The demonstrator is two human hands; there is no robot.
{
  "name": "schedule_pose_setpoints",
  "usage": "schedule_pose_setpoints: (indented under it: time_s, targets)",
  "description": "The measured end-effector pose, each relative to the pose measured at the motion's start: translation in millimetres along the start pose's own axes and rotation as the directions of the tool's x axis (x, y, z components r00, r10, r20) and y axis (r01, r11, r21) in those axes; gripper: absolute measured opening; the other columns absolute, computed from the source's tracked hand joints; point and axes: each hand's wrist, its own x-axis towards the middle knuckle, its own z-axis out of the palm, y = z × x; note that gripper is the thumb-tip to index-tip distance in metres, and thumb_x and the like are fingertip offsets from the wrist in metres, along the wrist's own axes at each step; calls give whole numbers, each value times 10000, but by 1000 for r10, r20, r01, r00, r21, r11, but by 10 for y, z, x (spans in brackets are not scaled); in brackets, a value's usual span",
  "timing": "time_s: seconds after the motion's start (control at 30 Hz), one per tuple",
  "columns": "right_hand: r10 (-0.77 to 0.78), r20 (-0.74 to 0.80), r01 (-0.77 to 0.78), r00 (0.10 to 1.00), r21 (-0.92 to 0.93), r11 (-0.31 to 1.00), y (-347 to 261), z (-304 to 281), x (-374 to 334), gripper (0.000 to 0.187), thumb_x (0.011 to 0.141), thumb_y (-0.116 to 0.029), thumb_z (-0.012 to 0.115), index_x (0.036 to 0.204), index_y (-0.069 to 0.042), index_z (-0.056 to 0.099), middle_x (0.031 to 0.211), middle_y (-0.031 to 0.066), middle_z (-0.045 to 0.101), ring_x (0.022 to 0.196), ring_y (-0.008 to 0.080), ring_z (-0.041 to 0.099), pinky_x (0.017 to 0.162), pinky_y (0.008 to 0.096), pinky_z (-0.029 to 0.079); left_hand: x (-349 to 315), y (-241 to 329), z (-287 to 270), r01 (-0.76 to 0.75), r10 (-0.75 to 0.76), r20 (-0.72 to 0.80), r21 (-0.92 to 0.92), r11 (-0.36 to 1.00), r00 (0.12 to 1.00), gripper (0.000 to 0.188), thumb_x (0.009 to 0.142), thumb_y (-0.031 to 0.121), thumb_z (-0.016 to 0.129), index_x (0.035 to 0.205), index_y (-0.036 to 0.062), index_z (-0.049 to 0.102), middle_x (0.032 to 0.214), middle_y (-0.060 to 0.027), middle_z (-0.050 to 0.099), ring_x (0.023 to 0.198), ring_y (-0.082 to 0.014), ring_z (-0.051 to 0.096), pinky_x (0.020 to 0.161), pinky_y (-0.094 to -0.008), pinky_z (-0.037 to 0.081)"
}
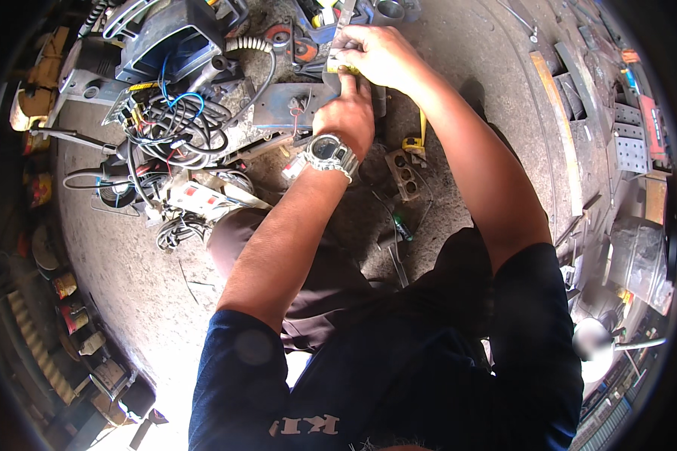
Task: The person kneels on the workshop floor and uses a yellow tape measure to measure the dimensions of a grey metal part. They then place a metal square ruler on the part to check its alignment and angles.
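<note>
A narrow grey metal strip, like a ruler or the blade of a square, runs up and away from my hands, with a yellow part at its near end. My right hand is closed on it, thumb and fingers pinched from the right. From below, my left hand reaches in with a watch on its wrist; its index finger is stretched against the yellow part and the other fingers are partly curled. A flat grey metal plate lies beside and under the left hand. What lies beneath the fingers is hidden.
A yellow tape measure rests right of my left wrist, near a socket block. Tangled cables and a dark machine housing crowd the left. Perforated plates and a long metal bar lie right.
</note>
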Motion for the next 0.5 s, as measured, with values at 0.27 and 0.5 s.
schedule_pose_setpoints:
  time_s: [0.27, 0.5]
  targets:
    - [59, -58, -40, 997, 288, 957, 231, 222, 124, 279, 930, -146, 735, 1202, -95, 701, 1035, 124, 779, 950, 232, 754, 863, 362, 594, -5, 18, -83, 2, -2, 63, -9, 1000, 998, 600, 1014, 109, 490, 1595, 48, 355, 1689, -293, 196, 990, -359, 764, 826, -445, 646]
    - [80, 13, -81, 997, 177, 981, 173, 223, 185, 218, 914, -97, 750, 1109, -28, 685, 956, 105, 772, 876, 141, 733, 762, 302, 590, 3, 22, -79, 4, -4, 62, -7, 1000, 998, 607, 1012, 108, 490, 1600, 50, 349, 1689, -303, 176, 983, -358, 765, 825, -444, 648]
